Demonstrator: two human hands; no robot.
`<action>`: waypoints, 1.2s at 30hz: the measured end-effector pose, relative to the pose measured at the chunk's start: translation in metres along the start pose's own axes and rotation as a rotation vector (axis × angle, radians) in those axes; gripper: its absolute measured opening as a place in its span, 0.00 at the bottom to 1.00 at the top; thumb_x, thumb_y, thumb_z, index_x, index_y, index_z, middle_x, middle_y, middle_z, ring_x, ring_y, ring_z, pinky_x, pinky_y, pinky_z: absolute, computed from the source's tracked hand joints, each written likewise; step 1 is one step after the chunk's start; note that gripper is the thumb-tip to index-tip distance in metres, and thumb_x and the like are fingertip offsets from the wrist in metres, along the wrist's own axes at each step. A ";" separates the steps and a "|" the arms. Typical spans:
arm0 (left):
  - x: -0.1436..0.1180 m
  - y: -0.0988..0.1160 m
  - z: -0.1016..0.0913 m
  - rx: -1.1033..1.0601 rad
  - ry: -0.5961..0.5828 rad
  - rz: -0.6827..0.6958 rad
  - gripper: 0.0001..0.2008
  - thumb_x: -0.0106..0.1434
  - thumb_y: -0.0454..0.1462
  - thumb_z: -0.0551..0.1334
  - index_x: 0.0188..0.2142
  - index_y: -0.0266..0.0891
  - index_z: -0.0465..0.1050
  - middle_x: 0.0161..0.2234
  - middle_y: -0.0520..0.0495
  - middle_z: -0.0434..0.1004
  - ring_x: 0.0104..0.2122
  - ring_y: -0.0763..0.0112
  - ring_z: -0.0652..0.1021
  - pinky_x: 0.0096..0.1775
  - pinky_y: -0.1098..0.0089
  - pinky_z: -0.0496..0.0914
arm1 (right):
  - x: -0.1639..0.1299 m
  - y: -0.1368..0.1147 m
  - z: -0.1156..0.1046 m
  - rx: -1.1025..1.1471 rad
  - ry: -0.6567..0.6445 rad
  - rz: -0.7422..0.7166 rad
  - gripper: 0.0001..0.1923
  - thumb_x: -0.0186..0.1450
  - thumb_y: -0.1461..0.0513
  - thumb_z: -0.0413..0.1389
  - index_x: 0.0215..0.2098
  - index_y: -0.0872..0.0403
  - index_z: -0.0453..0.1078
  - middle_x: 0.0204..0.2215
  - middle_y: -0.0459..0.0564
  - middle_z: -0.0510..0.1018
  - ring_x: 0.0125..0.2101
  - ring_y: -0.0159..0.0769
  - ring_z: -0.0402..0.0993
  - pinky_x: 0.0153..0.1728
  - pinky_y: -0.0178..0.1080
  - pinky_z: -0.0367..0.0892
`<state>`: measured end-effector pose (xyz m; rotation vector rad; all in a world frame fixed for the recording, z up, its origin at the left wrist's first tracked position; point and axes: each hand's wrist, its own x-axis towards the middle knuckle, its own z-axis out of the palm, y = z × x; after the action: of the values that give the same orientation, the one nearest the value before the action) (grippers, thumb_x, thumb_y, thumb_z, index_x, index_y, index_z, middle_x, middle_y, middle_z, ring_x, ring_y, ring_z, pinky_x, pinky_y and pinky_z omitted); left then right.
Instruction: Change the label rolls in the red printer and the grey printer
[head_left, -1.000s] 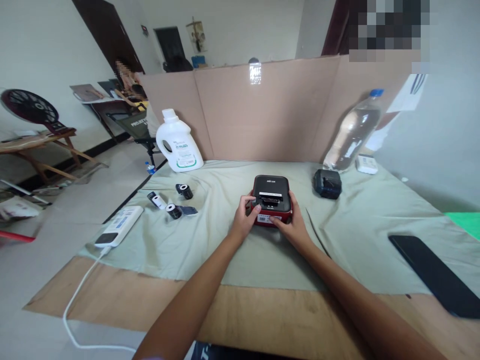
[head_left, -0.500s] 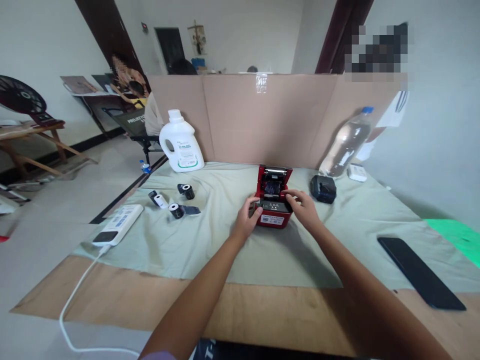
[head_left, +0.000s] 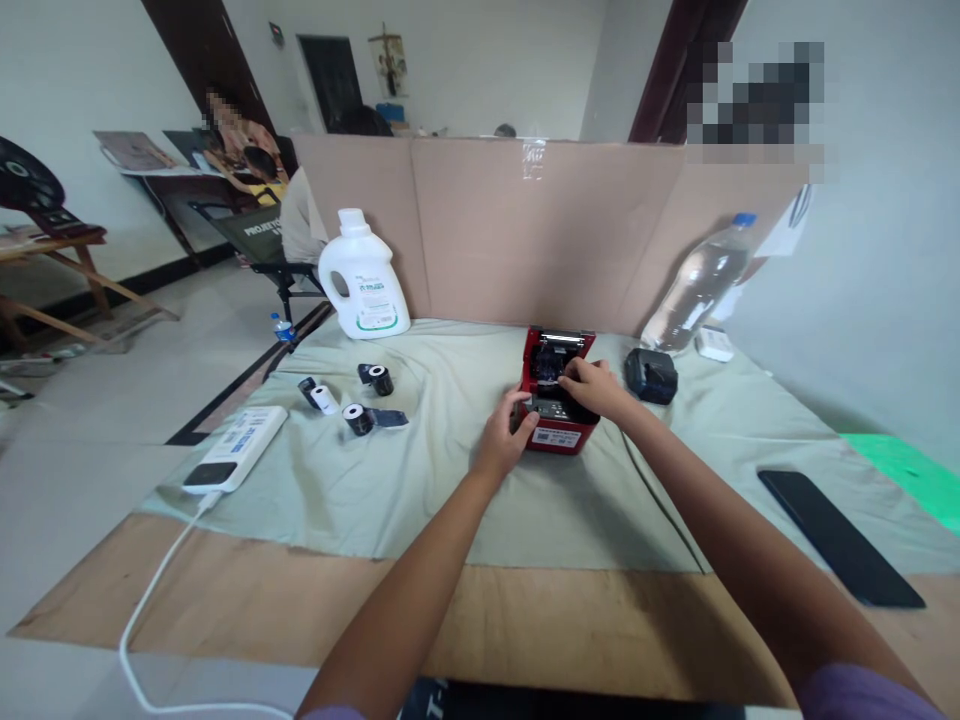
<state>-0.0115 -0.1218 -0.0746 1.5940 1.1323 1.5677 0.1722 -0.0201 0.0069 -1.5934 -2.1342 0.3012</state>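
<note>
A small red and black thermal printer (head_left: 566, 440) stands on the green cloth with its lid raised. My left hand (head_left: 504, 432) grips its left side, thumb at the front edge and fingers along the side. Over the open compartment, my right hand (head_left: 595, 388) has its fingers pinched together inside; what they hold, if anything, is hidden. Dark material shows in the compartment, its details unclear. To the left lie a few small paper rolls with dark outer sides: one at the back (head_left: 382, 380), a white-faced roll (head_left: 324, 400), and one with a loose dark tail (head_left: 358, 419).
A black device (head_left: 651, 376) sits right of the printer. Behind are a white jug (head_left: 367, 280), a leaning clear bottle (head_left: 697, 285) and a cardboard screen (head_left: 532, 240). A power strip (head_left: 238, 450) lies left, a black phone (head_left: 840, 535) right. People sit at the far left.
My right hand has moved from the printer's right edge up and inward over the open compartment, its fingers now pinched. My left hand keeps its hold on the left side.
</note>
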 end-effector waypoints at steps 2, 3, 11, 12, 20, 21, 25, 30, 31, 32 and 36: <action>0.000 0.001 0.000 0.000 0.001 0.004 0.17 0.69 0.46 0.60 0.54 0.43 0.69 0.66 0.41 0.65 0.63 0.56 0.71 0.62 0.56 0.66 | -0.008 0.004 0.002 0.201 0.035 0.000 0.11 0.63 0.53 0.57 0.28 0.50 0.67 0.27 0.49 0.78 0.36 0.44 0.72 0.40 0.44 0.68; 0.000 0.001 0.000 -0.003 0.002 0.004 0.17 0.69 0.46 0.60 0.54 0.43 0.69 0.66 0.41 0.65 0.62 0.56 0.71 0.62 0.56 0.66 | -0.011 0.006 0.001 0.315 0.039 0.001 0.13 0.63 0.51 0.56 0.27 0.50 0.65 0.26 0.48 0.77 0.33 0.41 0.72 0.38 0.43 0.68; -0.001 0.002 -0.001 -0.016 0.004 0.006 0.17 0.70 0.45 0.60 0.54 0.44 0.70 0.66 0.41 0.65 0.62 0.56 0.71 0.63 0.55 0.66 | -0.002 0.003 -0.018 0.492 -0.184 -0.125 0.10 0.68 0.57 0.50 0.36 0.52 0.72 0.34 0.53 0.85 0.35 0.40 0.79 0.43 0.44 0.72; -0.001 0.002 0.000 -0.014 0.006 0.004 0.17 0.69 0.45 0.60 0.54 0.44 0.70 0.66 0.41 0.66 0.62 0.55 0.71 0.62 0.55 0.66 | 0.004 0.000 -0.018 0.383 -0.225 -0.165 0.10 0.67 0.60 0.51 0.39 0.52 0.74 0.37 0.53 0.86 0.36 0.41 0.80 0.44 0.44 0.72; 0.001 -0.001 0.000 -0.006 0.021 0.030 0.16 0.69 0.45 0.60 0.54 0.45 0.70 0.65 0.42 0.67 0.63 0.55 0.70 0.63 0.54 0.65 | 0.043 -0.031 0.004 -0.253 -0.543 -0.180 0.10 0.50 0.74 0.62 0.24 0.54 0.78 0.19 0.49 0.77 0.24 0.41 0.76 0.35 0.43 0.70; 0.001 0.000 0.000 -0.001 0.023 0.035 0.16 0.69 0.45 0.60 0.54 0.45 0.70 0.65 0.42 0.67 0.63 0.55 0.70 0.64 0.54 0.65 | 0.044 -0.034 0.005 -0.265 -0.546 -0.163 0.10 0.49 0.75 0.61 0.21 0.55 0.76 0.16 0.47 0.74 0.22 0.39 0.74 0.34 0.43 0.69; 0.000 0.004 -0.001 0.019 0.020 0.032 0.16 0.69 0.45 0.60 0.54 0.46 0.70 0.65 0.43 0.66 0.63 0.56 0.70 0.64 0.55 0.65 | 0.035 -0.039 -0.014 -0.248 -0.477 -0.147 0.10 0.51 0.75 0.62 0.27 0.57 0.77 0.21 0.49 0.76 0.23 0.36 0.72 0.32 0.40 0.67; 0.001 0.010 -0.003 0.027 0.022 0.049 0.15 0.68 0.44 0.61 0.53 0.46 0.71 0.63 0.44 0.69 0.63 0.57 0.69 0.64 0.56 0.64 | 0.017 -0.061 -0.061 -0.013 -0.279 -0.238 0.14 0.62 0.59 0.62 0.46 0.52 0.78 0.28 0.48 0.79 0.26 0.38 0.73 0.31 0.40 0.68; 0.001 0.011 -0.003 0.022 0.016 0.051 0.16 0.68 0.44 0.61 0.54 0.46 0.71 0.62 0.43 0.70 0.63 0.57 0.70 0.64 0.56 0.64 | 0.016 -0.073 -0.063 0.074 -0.227 -0.272 0.15 0.63 0.56 0.61 0.47 0.52 0.77 0.27 0.47 0.78 0.27 0.38 0.73 0.31 0.40 0.68; 0.001 0.012 -0.004 0.019 0.010 0.049 0.17 0.68 0.44 0.61 0.55 0.45 0.70 0.61 0.43 0.71 0.61 0.56 0.71 0.63 0.56 0.65 | 0.017 -0.089 -0.061 0.149 -0.188 -0.308 0.16 0.64 0.55 0.61 0.48 0.52 0.76 0.28 0.47 0.79 0.27 0.38 0.74 0.31 0.40 0.68; 0.001 0.013 -0.003 0.031 0.023 0.018 0.17 0.67 0.42 0.62 0.55 0.44 0.71 0.58 0.42 0.73 0.58 0.54 0.74 0.61 0.54 0.67 | 0.035 -0.166 -0.011 0.121 -0.215 -0.474 0.12 0.63 0.62 0.61 0.45 0.54 0.76 0.37 0.49 0.82 0.36 0.39 0.77 0.39 0.38 0.69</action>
<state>-0.0128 -0.1273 -0.0627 1.6137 1.1628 1.5913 0.0288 -0.0392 0.0966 -0.9825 -2.5208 0.4476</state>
